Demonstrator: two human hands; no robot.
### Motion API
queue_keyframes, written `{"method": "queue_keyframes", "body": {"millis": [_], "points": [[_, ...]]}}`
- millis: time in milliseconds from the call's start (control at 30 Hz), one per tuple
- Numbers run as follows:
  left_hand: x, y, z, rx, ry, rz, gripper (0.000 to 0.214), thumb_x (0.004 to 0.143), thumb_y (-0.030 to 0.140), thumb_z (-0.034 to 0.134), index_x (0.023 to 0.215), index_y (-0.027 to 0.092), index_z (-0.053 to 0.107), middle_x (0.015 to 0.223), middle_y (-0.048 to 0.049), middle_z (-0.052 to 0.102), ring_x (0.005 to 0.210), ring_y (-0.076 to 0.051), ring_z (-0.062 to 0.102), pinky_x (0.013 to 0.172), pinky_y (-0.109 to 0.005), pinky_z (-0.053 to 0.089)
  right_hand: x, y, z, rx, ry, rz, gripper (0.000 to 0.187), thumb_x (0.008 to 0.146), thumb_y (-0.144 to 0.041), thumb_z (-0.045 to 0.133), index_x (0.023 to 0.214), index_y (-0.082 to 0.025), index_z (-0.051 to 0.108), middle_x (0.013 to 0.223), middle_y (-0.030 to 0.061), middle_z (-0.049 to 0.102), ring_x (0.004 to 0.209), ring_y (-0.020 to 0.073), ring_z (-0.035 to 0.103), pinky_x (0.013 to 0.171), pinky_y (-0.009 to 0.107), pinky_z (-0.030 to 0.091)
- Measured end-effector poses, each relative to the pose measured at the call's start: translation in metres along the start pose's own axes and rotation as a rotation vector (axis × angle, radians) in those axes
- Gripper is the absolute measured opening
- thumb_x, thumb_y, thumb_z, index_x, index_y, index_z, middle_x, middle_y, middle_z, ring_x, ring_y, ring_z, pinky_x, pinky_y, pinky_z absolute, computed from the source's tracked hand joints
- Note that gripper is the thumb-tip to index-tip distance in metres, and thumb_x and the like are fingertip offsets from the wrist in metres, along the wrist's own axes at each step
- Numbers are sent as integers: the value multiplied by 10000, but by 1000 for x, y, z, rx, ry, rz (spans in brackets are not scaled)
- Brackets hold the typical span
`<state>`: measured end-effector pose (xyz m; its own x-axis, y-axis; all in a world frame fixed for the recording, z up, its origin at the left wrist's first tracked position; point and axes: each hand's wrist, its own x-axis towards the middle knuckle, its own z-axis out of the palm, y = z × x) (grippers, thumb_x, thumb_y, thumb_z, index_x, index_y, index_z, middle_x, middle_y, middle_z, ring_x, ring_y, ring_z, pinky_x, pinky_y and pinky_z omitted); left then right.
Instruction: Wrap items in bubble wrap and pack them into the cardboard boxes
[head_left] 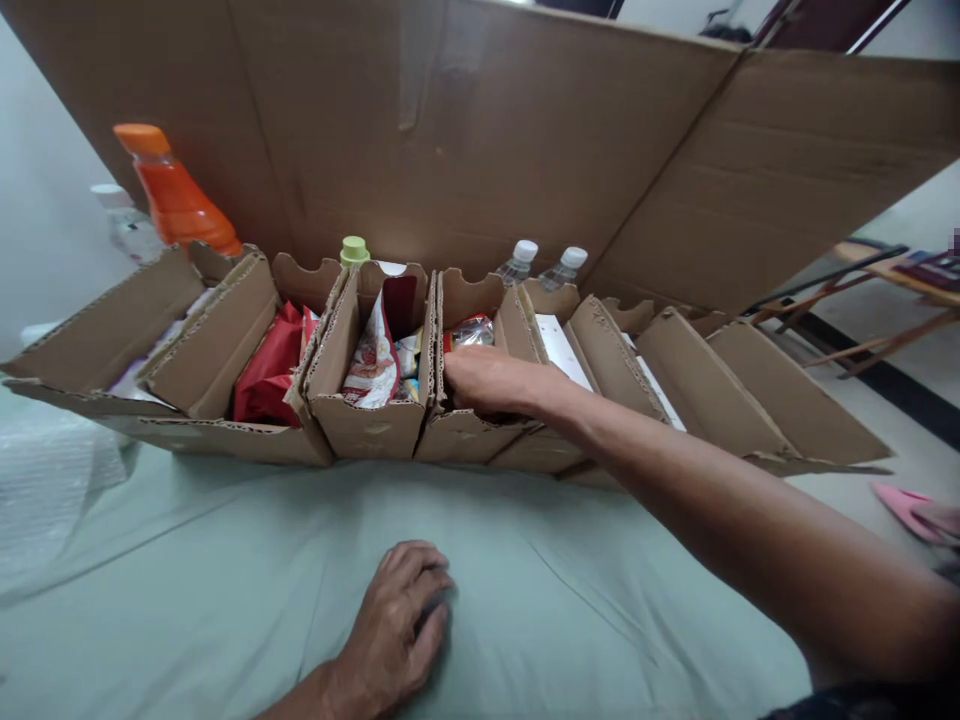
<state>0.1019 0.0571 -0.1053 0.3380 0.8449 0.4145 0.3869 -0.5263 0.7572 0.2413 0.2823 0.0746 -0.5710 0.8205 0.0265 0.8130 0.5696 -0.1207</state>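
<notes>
My right hand (487,380) reaches down into a narrow cardboard box (469,435) near the middle of the row. Its fingers are hidden inside, beside a shiny clear-and-red packet (472,330). On the green cloth (300,560) in front of the boxes lies my left hand (397,625), loosely curved, thumb apart from the fingers, holding nothing. One box to the left holds a white-and-red printed packet (375,360) and smaller colourful packets (409,352). Further left, red packaging (270,365) fills another box.
Behind the row stands a tall cardboard panel (487,130). An orange bottle (176,195), a green-capped bottle (354,250) and white-capped bottles (574,260) rise at the back. Bubble wrap (52,500) lies left. White flat items (562,350) sit in boxes to the right.
</notes>
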Motion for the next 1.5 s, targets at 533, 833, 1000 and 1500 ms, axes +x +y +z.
{"method": "queue_keyframes", "body": {"millis": [533,833,1000,1500], "points": [[7,6,-8,-42,66,-19,251,846,116,574,1034,210,712,1077,-118,754,1007,-254,715,838,-401,610,-127,-40,-21,-196,310,-57,240,910,-145,659,1145,-183,691,1155,137,765,1146,339,619,951,471,444],[-24,33,-42,22,218,-167,194,891,239,580,967,233,759,1116,-114,767,1048,-268,742,862,-408,625,-108,-56,2,-247,257,139,205,937,-97,557,988,-171,741,948,137,779,1004,292,634,887,414,385],[-58,39,-58,48,254,-210,196,911,277,583,967,229,765,1120,-113,767,1065,-275,740,887,-416,621,-171,-82,7,-172,328,3,225,961,-102,547,926,-211,741,908,76,785,1028,262,645,980,430,410],[-55,57,-60,-63,160,-318,685,900,346,669,1538,240,443,1516,-160,537,1266,-301,612,1075,-519,514,-444,-109,73,233,838,793,559,940,-382,702,1465,-237,572,1434,142,648,1273,317,652,1071,500,518]]}}
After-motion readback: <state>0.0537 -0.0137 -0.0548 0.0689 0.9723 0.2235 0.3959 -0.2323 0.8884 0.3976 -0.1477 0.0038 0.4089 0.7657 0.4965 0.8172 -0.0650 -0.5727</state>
